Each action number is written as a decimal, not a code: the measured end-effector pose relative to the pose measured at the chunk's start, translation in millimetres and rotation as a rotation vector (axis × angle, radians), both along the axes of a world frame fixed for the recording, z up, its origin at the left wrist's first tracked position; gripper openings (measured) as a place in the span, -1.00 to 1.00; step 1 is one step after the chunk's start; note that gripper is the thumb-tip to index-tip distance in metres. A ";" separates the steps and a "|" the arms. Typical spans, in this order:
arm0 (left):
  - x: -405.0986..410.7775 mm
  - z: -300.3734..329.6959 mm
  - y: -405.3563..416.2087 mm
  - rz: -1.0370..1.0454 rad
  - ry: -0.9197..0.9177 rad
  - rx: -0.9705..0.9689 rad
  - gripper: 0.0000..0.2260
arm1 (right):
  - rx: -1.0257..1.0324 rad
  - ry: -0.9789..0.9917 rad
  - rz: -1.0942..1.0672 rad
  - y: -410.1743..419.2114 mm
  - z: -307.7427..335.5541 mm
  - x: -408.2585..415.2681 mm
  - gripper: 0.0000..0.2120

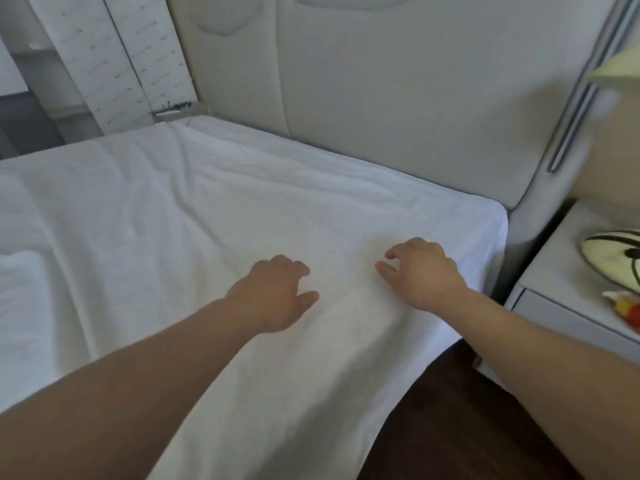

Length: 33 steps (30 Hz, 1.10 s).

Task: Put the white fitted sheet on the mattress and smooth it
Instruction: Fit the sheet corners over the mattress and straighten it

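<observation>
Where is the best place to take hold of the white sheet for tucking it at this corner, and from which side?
Probably the loose flap of the white fitted sheet hanging off the near mattress edge, taken from below on the floor side. The headboard-side corner already wraps round; here the cloth drapes free.

Soft daylight, slight blur, fisheye edges

bed [526,216], creased white fitted sheet [173,220] over it
</observation>
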<state>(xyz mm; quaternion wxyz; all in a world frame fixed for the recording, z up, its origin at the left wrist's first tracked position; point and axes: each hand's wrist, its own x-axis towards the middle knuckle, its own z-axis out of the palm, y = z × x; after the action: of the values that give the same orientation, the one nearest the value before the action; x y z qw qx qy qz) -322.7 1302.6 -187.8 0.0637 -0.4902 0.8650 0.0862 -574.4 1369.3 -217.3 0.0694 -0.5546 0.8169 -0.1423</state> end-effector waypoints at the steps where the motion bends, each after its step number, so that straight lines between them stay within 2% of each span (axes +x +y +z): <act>1: -10.8 -6.0 -8.8 0.007 0.005 0.009 -0.39 | 0.016 0.001 -0.009 -10.4 1.2 -14.0 -0.48; 5: -64.6 -33.9 -37.7 0.053 -0.020 0.012 -0.24 | -0.030 0.088 0.023 -58.2 -5.4 -69.7 -0.33; 7: -83.7 -52.2 -35.8 0.038 -0.078 0.018 -0.22 | 0.059 0.106 0.025 -65.4 -20.1 -89.8 -0.26; 9: -91.9 -67.2 -27.7 -0.002 -0.100 -0.013 -0.21 | 0.154 0.107 -0.024 -59.1 -42.8 -102.3 -0.17; 11: -89.1 -71.0 -18.6 -0.089 -0.114 -0.023 -0.19 | 0.138 0.073 -0.130 -52.1 -57.6 -105.8 -0.11; 14: -84.7 -55.8 -16.3 -0.228 -0.106 0.082 -0.22 | 0.166 0.085 -0.256 -63.1 -49.1 -105.1 -0.15; 16: -90.4 -40.2 -31.8 -0.170 -0.016 0.118 -0.28 | 0.101 0.140 -0.262 -82.1 -32.9 -106.0 -0.26; 18: -92.7 -33.5 -50.1 -0.058 0.076 0.017 -0.30 | -0.034 0.193 -0.178 -102.9 -15.5 -103.1 -0.35; 20: -87.0 -42.0 -62.1 -0.012 0.021 -0.089 -0.27 | -0.076 0.258 -0.066 -121.2 -9.2 -105.4 -0.37; 22: -77.3 -59.5 -60.7 -0.024 -0.073 -0.085 -0.22 | 0.092 0.259 -0.031 -128.8 -19.7 -120.3 -0.31; 24: -68.9 -70.4 -59.4 -0.022 -0.079 -0.051 -0.24 | 0.253 0.139 -0.135 -127.4 -34.8 -138.7 -0.23; 25: -67.1 -71.3 -60.8 -0.024 -0.064 -0.043 -0.27 | 0.266 0.095 -0.198 -124.8 -39.6 -145.8 -0.21; 28: -59.5 -65.9 -60.1 -0.040 -0.073 -0.051 -0.31 | 0.226 0.098 -0.244 -124.4 -41.7 -147.6 -0.22; 31: -44.1 -60.5 -45.7 -0.019 -0.117 -0.030 -0.33 | 0.093 0.208 -0.285 -118.8 -40.5 -138.6 -0.28; 33: -27.7 -50.9 -34.9 0.025 -0.139 -0.007 -0.30 | 0.018 0.287 -0.214 -111.5 -32.0 -118.3 -0.31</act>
<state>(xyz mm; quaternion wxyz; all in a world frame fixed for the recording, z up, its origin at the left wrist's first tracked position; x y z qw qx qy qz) -350.4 1267.7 -238.7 0.1209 -0.5059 0.8526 0.0499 -692.7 1257.8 -249.3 -0.0585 -0.4787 0.8739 -0.0610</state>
